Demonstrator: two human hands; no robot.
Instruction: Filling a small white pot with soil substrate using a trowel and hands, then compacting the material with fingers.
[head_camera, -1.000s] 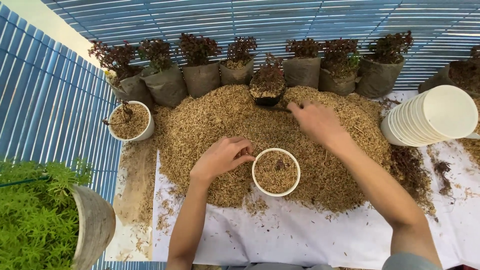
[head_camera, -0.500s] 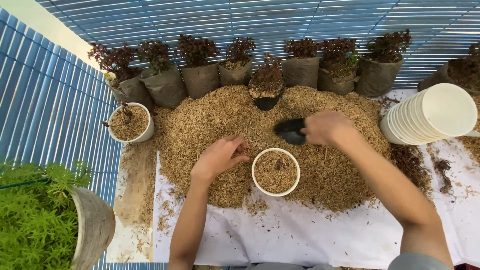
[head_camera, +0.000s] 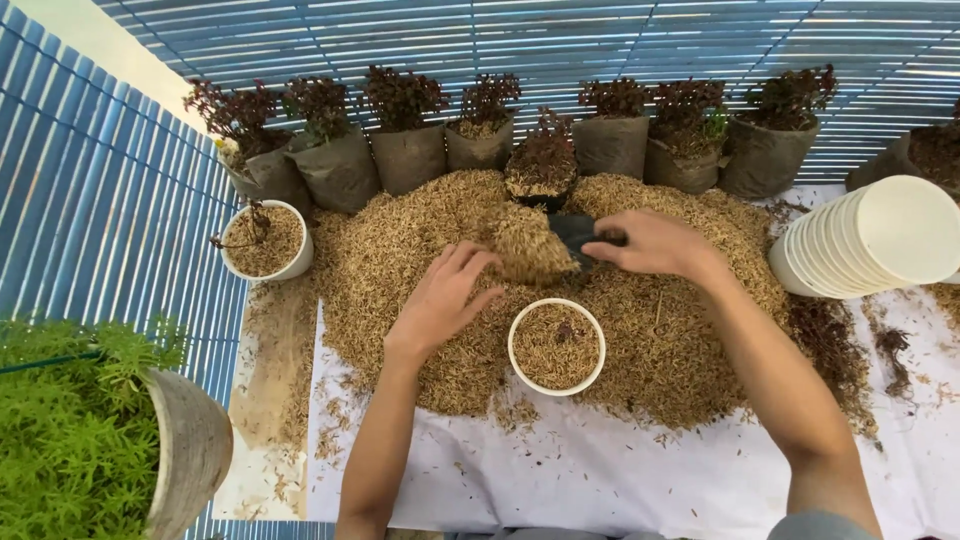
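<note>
Since half a second ago the right hand (head_camera: 650, 243) has tipped the black scoop (head_camera: 575, 232) toward the left; husk now mounds off its lip, and the left hand (head_camera: 445, 295) has lifted to meet it.

Scoop: small, black, mostly hidden by husk and fingers, held above the husk pile (head_camera: 420, 250), just behind the white pot (head_camera: 556, 346). Right fingers clamped on the scoop's rear end. Left fingers apart, slightly curled, palm down, tips touching the spilling husk.

White pot: round, filled with tan husk almost to the rim, standing at the pile's near edge on the white sheet (head_camera: 600, 490).

Count: one scoop; two upright white pots, the second (head_camera: 263, 241) at far left holding a bare twig; one stack of white pots (head_camera: 870, 250) lying on its side; eight dark grow bags (head_camera: 410, 155) with red-leaved plants along the back.

Both forearms extend forward, right one angled inward.
</note>
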